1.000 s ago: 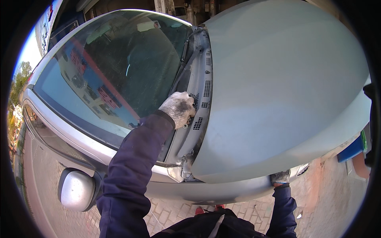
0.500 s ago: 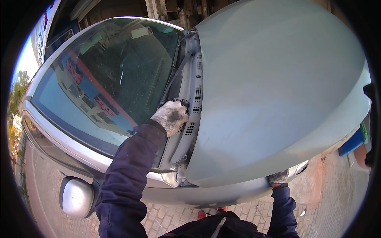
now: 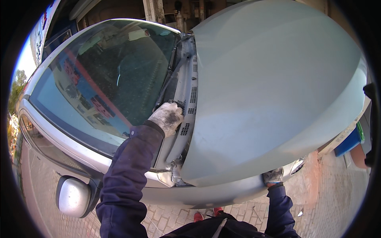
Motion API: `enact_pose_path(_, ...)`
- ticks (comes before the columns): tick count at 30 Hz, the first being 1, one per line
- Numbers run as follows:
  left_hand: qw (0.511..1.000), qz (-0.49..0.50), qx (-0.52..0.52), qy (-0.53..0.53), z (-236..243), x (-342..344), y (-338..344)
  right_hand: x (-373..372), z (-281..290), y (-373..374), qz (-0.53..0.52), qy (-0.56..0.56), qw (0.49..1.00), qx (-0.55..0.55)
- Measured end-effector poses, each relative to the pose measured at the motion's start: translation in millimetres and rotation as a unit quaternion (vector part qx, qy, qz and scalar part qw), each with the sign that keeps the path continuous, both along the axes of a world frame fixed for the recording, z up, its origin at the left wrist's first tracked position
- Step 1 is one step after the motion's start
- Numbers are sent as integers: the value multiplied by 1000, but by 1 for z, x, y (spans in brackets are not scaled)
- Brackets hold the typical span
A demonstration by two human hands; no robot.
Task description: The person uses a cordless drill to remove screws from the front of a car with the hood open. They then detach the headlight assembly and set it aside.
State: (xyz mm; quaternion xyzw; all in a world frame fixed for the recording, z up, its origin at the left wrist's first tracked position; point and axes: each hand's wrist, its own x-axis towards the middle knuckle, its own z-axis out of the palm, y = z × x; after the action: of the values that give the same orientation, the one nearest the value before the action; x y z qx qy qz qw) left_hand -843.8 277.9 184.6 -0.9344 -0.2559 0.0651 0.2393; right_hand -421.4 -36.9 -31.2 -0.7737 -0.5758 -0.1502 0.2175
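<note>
My left hand, in a grimy white knit glove, is curled closed over the slotted cowl panel at the base of the windshield. What its fingers grip is hidden beneath the knuckles. A black wiper arm runs away from just beyond that hand. My right hand, gloved and darkly stained, rests at the near edge of the large grey-green car hood, by the silver fender. Its fingers are out of sight at that edge. The hood lies over the front of the car.
A side mirror sticks out at the lower left. Paving bricks lie underfoot, with my red shoes by the fender. A blue bin with a green rim stands at the far right. Behind the car is a gas cylinder.
The whole view has shifted slightly, so the car sits a little further left. Both hands keep their places at the cowl panel and the hood's edge.
</note>
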Motion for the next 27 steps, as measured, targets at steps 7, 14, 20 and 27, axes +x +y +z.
enact_pose_path(7, 996, -30, 79, 24, -1, 3, -5, -6, 10, 0, 8, 44, 998, 41)
enact_pose_path(14, 998, -41, 22, -34, -1, -3, 1, -8, 16, 1, 17, 43, 998, 50)
enact_pose_path(20, 997, -51, 52, 11, -6, -1, 4, -8, 15, -1, 5, 57, 997, 50)
enact_pose_path(27, 993, -41, -14, -109, -3, -3, 1, -14, 24, 1, -1, 101, 993, 61)
